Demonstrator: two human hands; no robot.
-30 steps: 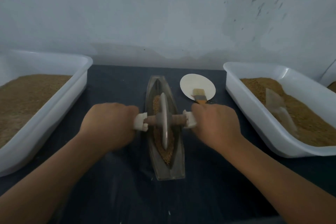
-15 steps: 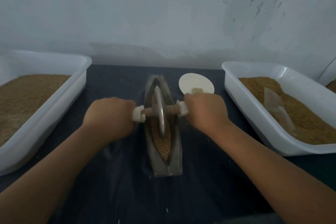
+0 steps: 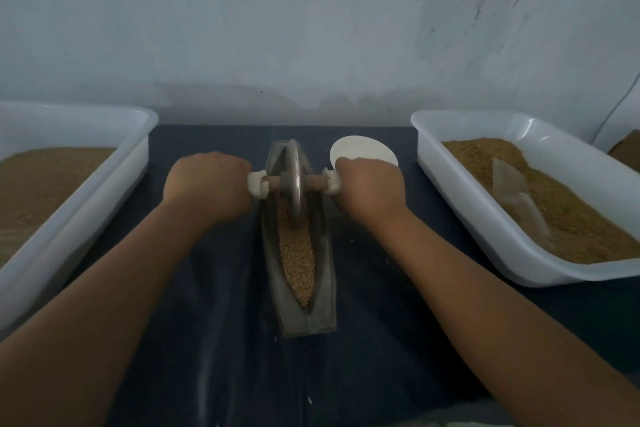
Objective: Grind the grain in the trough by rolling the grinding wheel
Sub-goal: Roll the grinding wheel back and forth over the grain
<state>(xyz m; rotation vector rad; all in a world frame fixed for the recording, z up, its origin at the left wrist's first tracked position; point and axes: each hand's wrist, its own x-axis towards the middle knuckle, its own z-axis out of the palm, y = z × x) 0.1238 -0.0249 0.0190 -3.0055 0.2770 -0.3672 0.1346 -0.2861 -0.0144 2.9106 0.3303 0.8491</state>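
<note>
While the left grip (image 3: 207, 180) and right grip (image 3: 370, 185) clasp its axle, the grinding wheel (image 3: 294, 180) stands at the trough's (image 3: 323, 305) far end.
Each grip is closed round a white-capped axle end; grain (image 3: 298, 260) fills the trough's near channel on the dark desk (image 3: 381, 340). A white disc (image 3: 363, 150), possibly a plate, lies partly hidden behind the right grip.

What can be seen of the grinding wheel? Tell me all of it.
The grinding wheel is a thin grey disc, metal by its look. It stands upright on edge near the far end of the trough, with its lower rim in the grain. A brown, wood-like axle runs through its hub and has white wrapped ends. The left hand grips one end and the right hand grips the other.
</note>
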